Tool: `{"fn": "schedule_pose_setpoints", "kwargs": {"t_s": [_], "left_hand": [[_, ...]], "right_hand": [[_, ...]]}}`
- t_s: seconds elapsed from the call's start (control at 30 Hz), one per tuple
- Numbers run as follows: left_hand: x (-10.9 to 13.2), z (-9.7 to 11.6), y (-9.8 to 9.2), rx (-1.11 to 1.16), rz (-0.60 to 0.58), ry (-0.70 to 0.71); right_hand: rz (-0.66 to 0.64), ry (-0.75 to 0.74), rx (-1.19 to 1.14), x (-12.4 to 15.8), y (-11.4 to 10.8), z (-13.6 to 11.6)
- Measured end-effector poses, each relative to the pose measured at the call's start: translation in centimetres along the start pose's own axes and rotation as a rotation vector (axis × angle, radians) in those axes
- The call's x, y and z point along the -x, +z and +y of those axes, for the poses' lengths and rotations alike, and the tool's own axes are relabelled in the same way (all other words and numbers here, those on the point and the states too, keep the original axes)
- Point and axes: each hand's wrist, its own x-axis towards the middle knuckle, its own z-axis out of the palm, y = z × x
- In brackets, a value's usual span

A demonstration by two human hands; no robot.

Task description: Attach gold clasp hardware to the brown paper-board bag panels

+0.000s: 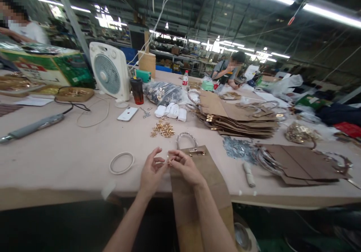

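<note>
My right hand (184,166) pinches a small gold-coloured metal fitting (169,162) between thumb and fingertips; its exact shape is too small to make out. Close beside it, my left hand (153,171) has its fingers apart and curved, with the thumb near the fitting. Under my right hand and forearm lies a brown bag panel (201,173), which hangs over the table's front edge. It carries gold hardware (197,152) near its top and a plastic-wrapped handle (186,135). A pile of gold fittings (163,129) lies beyond my hands.
A roll of white tape (122,163) lies left of my hands. Farther back are a phone (128,114), a fan (110,71) and a dark tumbler (137,90). Stacked brown bag panels (237,113) and grey metal pieces (239,148) occupy the right. Two other people sit farther off.
</note>
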Motion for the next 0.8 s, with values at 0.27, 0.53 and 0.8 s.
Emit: {"fn": "schedule_pose_setpoints", "kwargs": {"t_s": [0.27, 0.53, 0.8], "left_hand": [[-1.3, 0.5, 2.2, -0.546, -0.144, -0.049], [-2.9, 0.5, 6.8, -0.722, -0.068, -0.039], [-2.5, 0.3, 5.9, 0.395, 0.083, -0.531]], "right_hand": [[0.327, -0.068, 0.496, 5.0, -8.6, -1.1], [0.372, -0.126, 0.769, 5.1, -7.8, 0.0], [0.416, -0.262, 0.770, 1.9, -6.3, -2.0]]}}
